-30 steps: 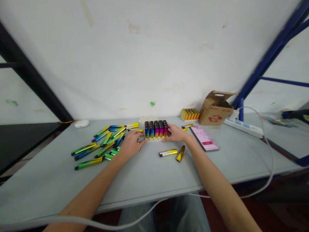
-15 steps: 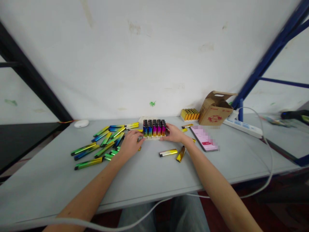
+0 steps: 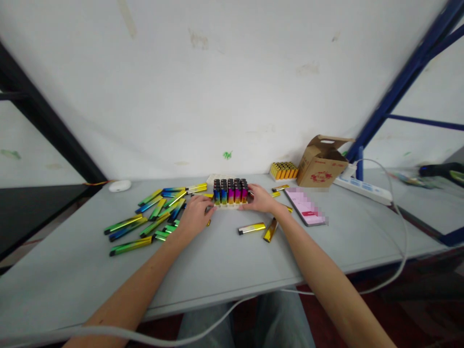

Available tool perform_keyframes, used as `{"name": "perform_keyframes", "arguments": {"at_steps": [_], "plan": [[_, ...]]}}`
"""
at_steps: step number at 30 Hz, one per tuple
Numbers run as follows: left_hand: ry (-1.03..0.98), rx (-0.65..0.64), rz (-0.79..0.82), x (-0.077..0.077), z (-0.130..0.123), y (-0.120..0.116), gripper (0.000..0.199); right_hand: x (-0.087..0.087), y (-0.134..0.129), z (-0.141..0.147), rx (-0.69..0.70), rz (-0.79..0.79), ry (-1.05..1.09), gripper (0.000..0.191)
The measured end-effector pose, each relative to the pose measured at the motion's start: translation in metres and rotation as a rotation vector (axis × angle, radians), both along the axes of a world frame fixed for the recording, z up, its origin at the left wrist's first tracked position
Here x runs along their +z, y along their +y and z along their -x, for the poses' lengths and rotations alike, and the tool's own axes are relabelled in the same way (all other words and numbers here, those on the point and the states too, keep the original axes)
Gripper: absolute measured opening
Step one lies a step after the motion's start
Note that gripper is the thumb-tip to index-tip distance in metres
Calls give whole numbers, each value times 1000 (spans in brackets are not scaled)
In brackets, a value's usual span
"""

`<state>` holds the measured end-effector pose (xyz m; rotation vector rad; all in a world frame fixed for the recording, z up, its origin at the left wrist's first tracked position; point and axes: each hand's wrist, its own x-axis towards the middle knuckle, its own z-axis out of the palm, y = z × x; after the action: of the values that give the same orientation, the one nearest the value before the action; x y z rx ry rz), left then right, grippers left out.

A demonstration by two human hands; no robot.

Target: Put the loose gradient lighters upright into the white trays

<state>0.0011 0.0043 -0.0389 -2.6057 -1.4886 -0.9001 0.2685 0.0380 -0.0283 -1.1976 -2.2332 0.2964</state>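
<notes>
Several shiny lighters (image 3: 231, 191), blue and magenta with black tops, stand upright in rows in a pale tray (image 3: 227, 207). My left hand (image 3: 197, 212) is at the tray's left end, fingers bent and thumb against its front corner. At the other end, my right hand (image 3: 260, 198) curls round the right side, its thumb along the front edge. The tray is held between both hands. Loose green, blue and yellow lighters (image 3: 155, 222) lie scattered left of my left hand. A gold and silver lighter (image 3: 251, 228) and a gold one (image 3: 270, 230) lie nearer me.
A phone (image 3: 305, 207) lies right of my right hand. Behind it are a block of orange-yellow lighters (image 3: 284, 170), an open cardboard box (image 3: 321, 166) and a power strip (image 3: 366, 189). A white case (image 3: 120, 185) sits back left. A white cable (image 3: 405, 241) hangs over the table edge.
The view has shifted very slightly. Both hands stay at the tray's ends, and the lighters in it look unchanged.
</notes>
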Motion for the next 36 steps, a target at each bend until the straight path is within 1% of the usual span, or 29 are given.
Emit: {"name": "perform_keyframes", "arguments": {"at_steps": [4,7,11,13,14,17,19,22,24,28,34,36], "plan": [[11,-30,-4,2,-1,0,28,-1,-1,4,-24,-7,-23,69],[21,-17,-16,3,0,1,30,-2,0,5,-45,-36,-55,71],[45,-1,-28,2,2,2,31,0,1,1,-97,-83,-43,89],[52,-1,-34,2,4,2,31,0,3,-1,-114,-65,-35,93],[52,-2,-35,1,4,3,31,1,3,-2,-95,-49,-40,90],[44,-2,-31,0,4,3,29,0,5,2,20,-15,-71,75],[42,-6,-26,0,4,2,29,-1,6,5,48,7,-91,65],[52,-25,-21,1,4,2,28,0,5,6,8,50,-112,54],[67,-48,-19,2,4,2,28,2,4,3,-24,74,-123,51],[87,-84,-11,2,5,2,30,8,2,-10,-106,110,-134,51],[85,-108,15,2,7,3,29,16,-1,-26,-153,166,-117,53],[96,-104,20,2,7,2,29,16,0,-29,-221,184,-112,58]]}}
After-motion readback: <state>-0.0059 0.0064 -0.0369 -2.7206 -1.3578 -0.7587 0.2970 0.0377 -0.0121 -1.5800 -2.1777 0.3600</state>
